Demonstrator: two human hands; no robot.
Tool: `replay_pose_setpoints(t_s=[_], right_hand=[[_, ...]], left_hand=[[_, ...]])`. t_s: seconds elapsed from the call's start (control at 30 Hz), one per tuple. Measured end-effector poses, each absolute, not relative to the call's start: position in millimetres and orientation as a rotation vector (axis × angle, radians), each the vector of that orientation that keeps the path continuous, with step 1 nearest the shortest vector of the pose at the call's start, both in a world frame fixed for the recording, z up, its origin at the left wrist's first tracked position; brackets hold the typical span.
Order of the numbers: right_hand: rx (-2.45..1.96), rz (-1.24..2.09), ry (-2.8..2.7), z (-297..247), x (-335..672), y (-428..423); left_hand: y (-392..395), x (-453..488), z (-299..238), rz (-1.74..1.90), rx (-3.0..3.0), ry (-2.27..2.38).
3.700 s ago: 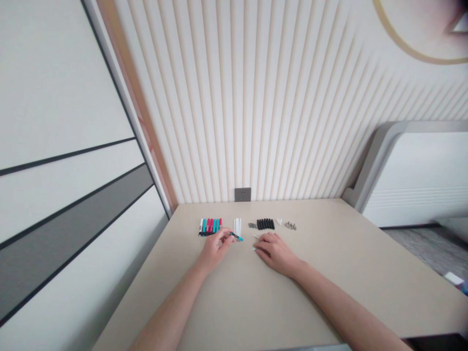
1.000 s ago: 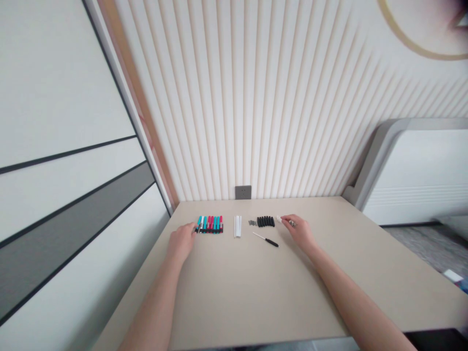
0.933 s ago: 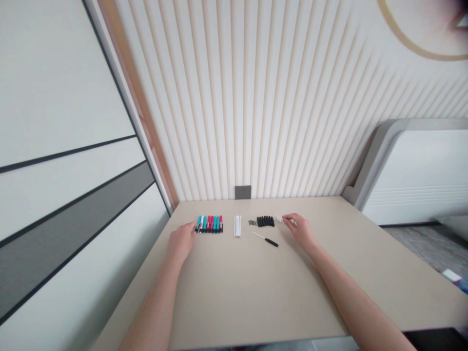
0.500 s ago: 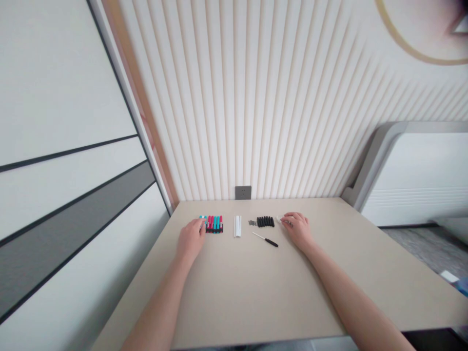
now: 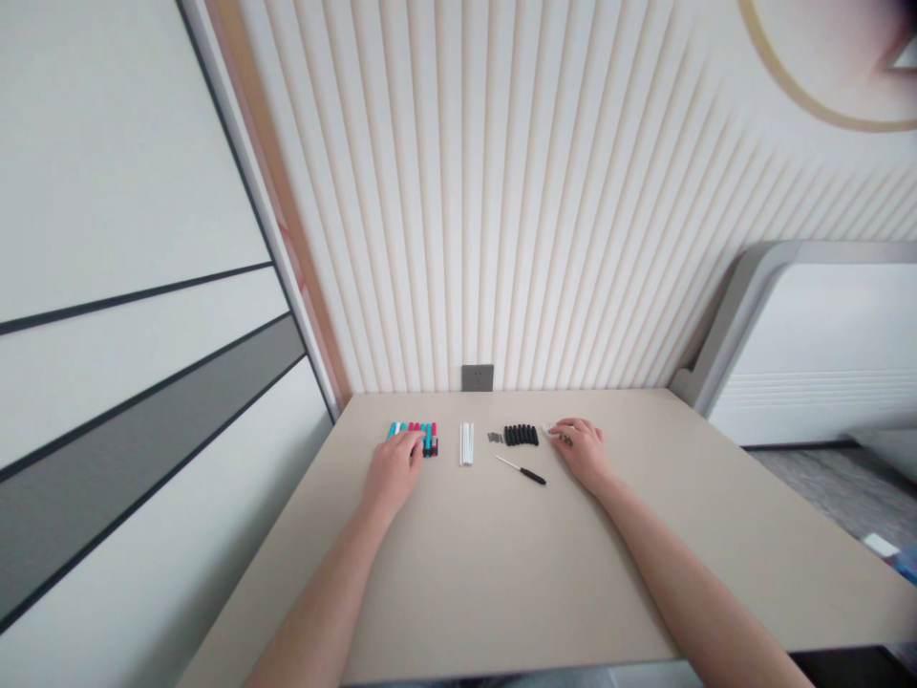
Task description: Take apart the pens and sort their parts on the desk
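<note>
My left hand [image 5: 395, 468] rests over a row of turquoise, pink and white pen barrels [image 5: 433, 430], its fingers loosely bent and covering the lower left of the row. Whether the fingertips touch the barrels cannot be made out. On the right, my right hand [image 5: 584, 453] lies with curved fingers apart around small clear pieces [image 5: 546, 429]. Little dark parts [image 5: 565, 440] show under its fingers, partly hidden. Just left of that hand is a row of black grips [image 5: 521, 436].
Thin white refill-like sticks [image 5: 467, 445] lie mid-table, with small grey springs [image 5: 495, 438] to their right. In front of the black grips is a screwdriver [image 5: 522, 470] with a black handle. A wall socket [image 5: 477, 377] sits behind the beige table [image 5: 487, 573].
My left hand has slid to the right along the barrels, uncovering the left end of the row and covering more of its middle. My right hand has barely moved.
</note>
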State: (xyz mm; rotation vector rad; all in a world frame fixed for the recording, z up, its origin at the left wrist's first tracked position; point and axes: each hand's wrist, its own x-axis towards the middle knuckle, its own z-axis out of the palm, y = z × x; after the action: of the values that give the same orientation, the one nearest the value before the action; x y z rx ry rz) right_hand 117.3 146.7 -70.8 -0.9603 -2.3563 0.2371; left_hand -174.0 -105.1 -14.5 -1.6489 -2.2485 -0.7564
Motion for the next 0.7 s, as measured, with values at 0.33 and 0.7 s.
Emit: replay_pose_setpoints(t_s=[0.33,0.7], right_hand=[[-0.876,0.290,-2.324,-50.6,116.5,122.1],[-0.580,0.522,-2.632,-32.2,92.9,63.1]], left_hand=[[-104.2,-170.4,-13.9,-0.789,-1.688,-2.310],[-99.2,-164.2,-23.5,-1.038,-1.871,-2.214]])
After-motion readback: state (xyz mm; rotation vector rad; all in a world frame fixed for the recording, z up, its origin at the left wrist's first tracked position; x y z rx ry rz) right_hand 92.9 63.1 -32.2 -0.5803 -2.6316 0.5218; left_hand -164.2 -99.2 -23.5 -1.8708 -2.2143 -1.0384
